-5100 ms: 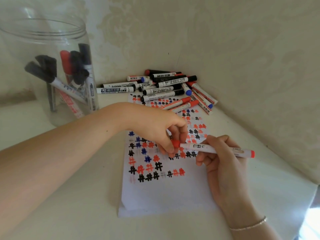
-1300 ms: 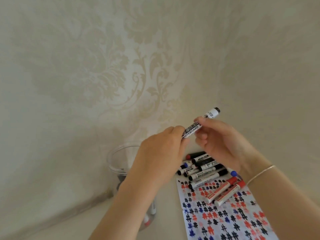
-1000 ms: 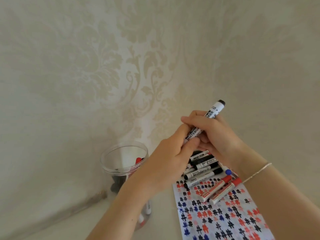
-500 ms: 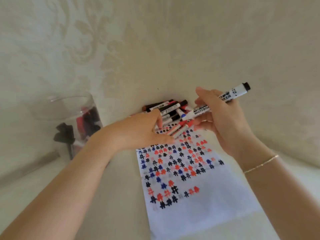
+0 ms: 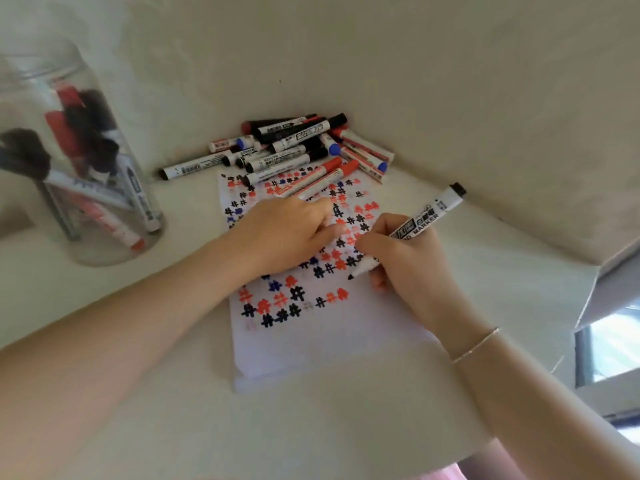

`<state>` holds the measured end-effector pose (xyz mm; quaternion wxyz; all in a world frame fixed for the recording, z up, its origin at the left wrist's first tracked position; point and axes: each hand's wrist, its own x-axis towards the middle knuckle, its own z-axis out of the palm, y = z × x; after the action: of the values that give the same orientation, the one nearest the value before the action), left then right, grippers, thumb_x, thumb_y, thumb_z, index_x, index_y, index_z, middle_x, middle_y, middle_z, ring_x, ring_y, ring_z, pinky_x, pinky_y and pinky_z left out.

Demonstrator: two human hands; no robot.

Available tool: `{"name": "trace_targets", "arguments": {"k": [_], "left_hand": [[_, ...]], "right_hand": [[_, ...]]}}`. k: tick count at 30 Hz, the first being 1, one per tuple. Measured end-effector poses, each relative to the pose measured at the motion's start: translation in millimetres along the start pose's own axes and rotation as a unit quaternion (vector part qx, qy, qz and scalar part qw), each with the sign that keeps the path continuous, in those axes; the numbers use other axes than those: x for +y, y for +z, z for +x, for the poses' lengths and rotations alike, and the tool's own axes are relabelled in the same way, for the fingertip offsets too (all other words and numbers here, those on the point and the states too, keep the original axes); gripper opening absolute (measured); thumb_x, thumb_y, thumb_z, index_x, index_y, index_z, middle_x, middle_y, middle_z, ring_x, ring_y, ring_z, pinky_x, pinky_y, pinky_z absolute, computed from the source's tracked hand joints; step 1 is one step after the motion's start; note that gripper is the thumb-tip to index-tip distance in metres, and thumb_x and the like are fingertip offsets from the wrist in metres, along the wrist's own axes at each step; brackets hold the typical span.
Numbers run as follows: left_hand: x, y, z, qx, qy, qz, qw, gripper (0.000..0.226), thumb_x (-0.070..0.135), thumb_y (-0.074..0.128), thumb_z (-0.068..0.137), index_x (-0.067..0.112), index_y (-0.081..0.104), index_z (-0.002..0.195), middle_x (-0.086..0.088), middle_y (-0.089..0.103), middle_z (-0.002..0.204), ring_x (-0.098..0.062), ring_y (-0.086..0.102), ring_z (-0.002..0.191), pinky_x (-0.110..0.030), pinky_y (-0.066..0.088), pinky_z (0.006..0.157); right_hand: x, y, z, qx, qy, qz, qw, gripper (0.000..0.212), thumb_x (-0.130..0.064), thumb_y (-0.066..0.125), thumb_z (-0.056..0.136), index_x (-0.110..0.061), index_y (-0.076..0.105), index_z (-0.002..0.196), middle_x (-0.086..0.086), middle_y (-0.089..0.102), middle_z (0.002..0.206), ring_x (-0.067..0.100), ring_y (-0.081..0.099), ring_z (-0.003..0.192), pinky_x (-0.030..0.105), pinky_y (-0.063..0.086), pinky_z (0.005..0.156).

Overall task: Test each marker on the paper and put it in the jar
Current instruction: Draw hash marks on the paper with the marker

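Black-tipped marker (image 5: pixel 412 233) pinched in right hand (image 5: pixel 405 268), long axis slanted from raised rear end far-right down to nib near-left, nib at paper (image 5: pixel 311 341) just past last mark row. Left hand (image 5: pixel 287 233) lay on paper, curled fingers; cap inside not visible. Jar (image 5: pixel 79 168) stood far left, nearer left hand.

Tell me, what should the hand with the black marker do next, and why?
Probably lower the tip and draw a test mark: the right hand grips the uncapped black marker, its tip at the paper beside earlier marks, while the left hand rests on the sheet.
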<state>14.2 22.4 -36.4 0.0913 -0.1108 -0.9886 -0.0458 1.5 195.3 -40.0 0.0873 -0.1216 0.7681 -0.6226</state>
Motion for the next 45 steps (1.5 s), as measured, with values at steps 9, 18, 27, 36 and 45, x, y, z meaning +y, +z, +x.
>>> {"name": "trace_targets", "arguments": {"k": [9,18,27,36,45], "left_hand": [[-8,18,0,0.073,0.033,0.026,0.996,0.040,0.056,0.033,0.094,0.025,0.037,0.069,0.009,0.046,0.058,-0.010,0.046,0.051,-0.035,0.049,0.057],[-9,22,-1,0.094,0.041,0.029,0.994,0.043,0.056,0.038,0.094,0.022,0.040,0.070,0.007,0.049,0.058,-0.013,0.048,0.051,-0.036,0.047,0.058],[-9,21,-2,0.094,0.039,0.026,0.994,0.042,0.057,0.037,0.093,0.022,0.037,0.069,0.007,0.047,0.059,-0.013,0.049,0.054,-0.032,0.044,0.055],[-10,22,-1,0.094,0.044,0.030,0.994,0.044,0.059,0.029,0.091,0.021,0.038,0.070,0.008,0.046,0.059,-0.012,0.048,0.053,-0.028,0.039,0.049],[-9,23,-2,0.099,0.049,0.024,0.994,0.044,0.060,0.028,0.089,0.023,0.035,0.067,0.008,0.044,0.057,-0.013,0.049,0.052,-0.026,0.033,0.046]], "right_hand": [[12,7,3,0.060,-0.036,-0.052,0.996,0.024,-0.002,0.058,0.072,0.012,0.039,0.066,0.015,0.039,0.055,0.019,0.031,0.047,0.021,0.025,0.039],[12,9,-1,0.080,-0.063,-0.091,0.991,0.024,-0.002,0.059,0.073,0.012,0.040,0.066,0.006,0.033,0.053,0.014,0.028,0.049,0.024,0.022,0.041],[9,8,-3,0.055,-0.058,-0.085,0.993,0.023,0.001,0.060,0.072,0.015,0.043,0.066,0.011,0.035,0.055,0.016,0.028,0.050,0.025,0.021,0.043],[9,6,-1,0.064,-0.054,-0.073,0.994,0.022,0.001,0.058,0.072,0.015,0.042,0.067,0.023,0.034,0.055,0.020,0.029,0.051,0.024,0.023,0.042],[8,7,-3,0.057,-0.046,-0.092,0.993,0.022,0.003,0.059,0.072,0.015,0.042,0.065,0.011,0.033,0.055,0.015,0.027,0.049,0.021,0.021,0.040]]}}
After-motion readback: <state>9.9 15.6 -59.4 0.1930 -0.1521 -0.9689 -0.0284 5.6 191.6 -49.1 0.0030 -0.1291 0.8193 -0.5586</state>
